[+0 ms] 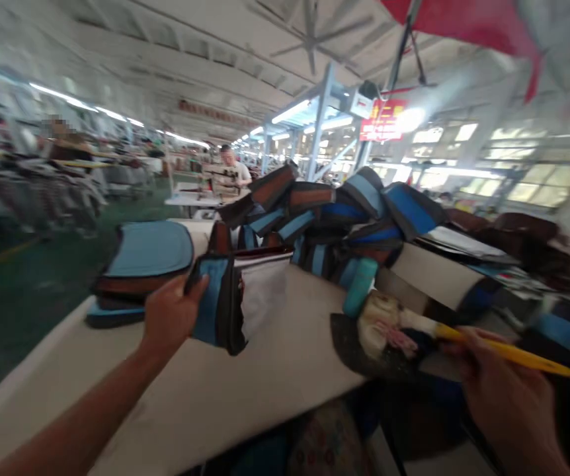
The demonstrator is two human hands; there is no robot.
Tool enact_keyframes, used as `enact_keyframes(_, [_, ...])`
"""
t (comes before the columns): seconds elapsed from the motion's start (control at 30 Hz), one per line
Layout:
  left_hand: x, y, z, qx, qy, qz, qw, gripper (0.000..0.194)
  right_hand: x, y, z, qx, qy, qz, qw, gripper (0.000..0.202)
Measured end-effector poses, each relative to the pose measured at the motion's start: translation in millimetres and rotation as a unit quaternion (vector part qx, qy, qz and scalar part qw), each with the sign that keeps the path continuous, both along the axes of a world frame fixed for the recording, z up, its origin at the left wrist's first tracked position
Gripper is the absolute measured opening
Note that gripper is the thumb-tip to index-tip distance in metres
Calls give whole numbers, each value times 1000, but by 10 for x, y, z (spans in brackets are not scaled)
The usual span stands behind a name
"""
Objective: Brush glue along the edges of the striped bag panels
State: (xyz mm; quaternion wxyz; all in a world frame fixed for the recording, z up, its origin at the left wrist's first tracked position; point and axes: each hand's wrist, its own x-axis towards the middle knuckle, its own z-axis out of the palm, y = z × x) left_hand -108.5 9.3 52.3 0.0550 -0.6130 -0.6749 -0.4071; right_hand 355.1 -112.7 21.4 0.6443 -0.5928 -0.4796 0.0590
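My left hand (170, 311) pinches the edge of a blue and dark grey fabric piece (213, 301), held upright over the pale table (265, 390). A whitish sheet (268, 291) extends from its right side. In my right hand (503, 390) is the yellow handle of a brush (523, 357), whose far end lies over a cream-coloured bundle (379, 317). A teal cylinder (360, 287) leans beside that bundle. To the left of the held piece sits a stack of light blue and brown fabric pieces (151, 248).
A heap of blue, brown and grey pieces (315, 205) covers the table's far side. Pale and dark material (438, 274) lies at the right. Beyond the heap, a person (233, 168) is at a sewing machine. Green floor (22, 284) shows at the left.
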Motion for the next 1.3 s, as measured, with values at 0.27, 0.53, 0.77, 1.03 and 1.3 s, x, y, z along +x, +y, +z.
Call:
enact_keyframes(0.27, [986, -473, -1447, -92, -154, -180, 967, 29, 515, 681, -396, -188, -125, 79, 971, 32])
enact_keyframes(0.53, [708, -663, -1693, -44, -109, -184, 976, 34, 724, 1242, -995, -268, -222, 126, 929, 18])
enact_keyframes(0.77, [662, -648, -1683, -82, -176, -191, 962, 36, 856, 1400, -1150, -283, -242, 130, 919, 25])
enact_keyframes(1.03, [843, -565, -1514, -38, -151, -199, 968, 31, 897, 1008, -1094, -246, -262, 205, 910, 20])
enact_keyframes(1.3, [906, -526, -1497, -22, -156, -202, 966, 30, 977, 1031, -1114, -278, -211, 102, 932, 36])
